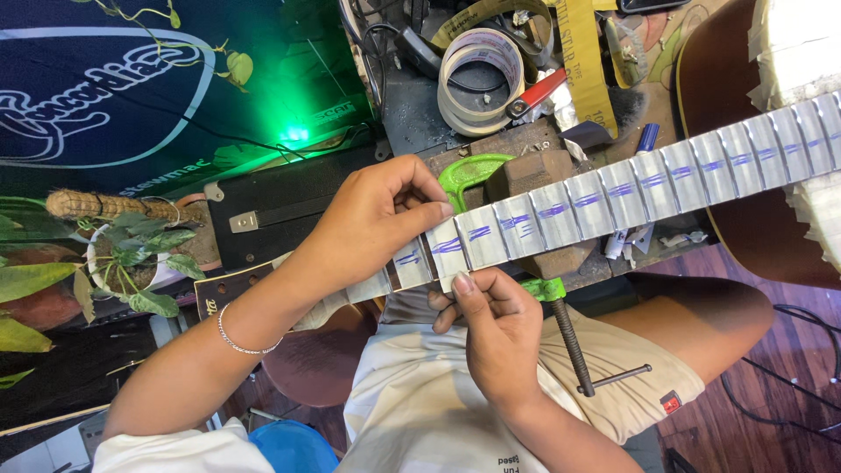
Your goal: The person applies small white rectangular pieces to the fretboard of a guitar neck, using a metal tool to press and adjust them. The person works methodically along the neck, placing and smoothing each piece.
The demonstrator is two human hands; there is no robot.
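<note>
Both hands met over the guitar neck (613,188), which lay across the person's lap and the workbench edge, its fretboard covered in strips of pale tape with the frets marked in blue pen. Right hand (495,328) pinched the near edge of one tape strip (447,250) between thumb and fingers, seemingly to press it flat. Left hand (377,219) curled over the far edge, fingertips narrowed on the same strip, steadying the neck. Beneath the neck sat a wooden block (526,171), gripped by a green clamp (469,171), likely to keep it from shifting. Rolls of tape (477,83) lay near on the bench behind.
</note>
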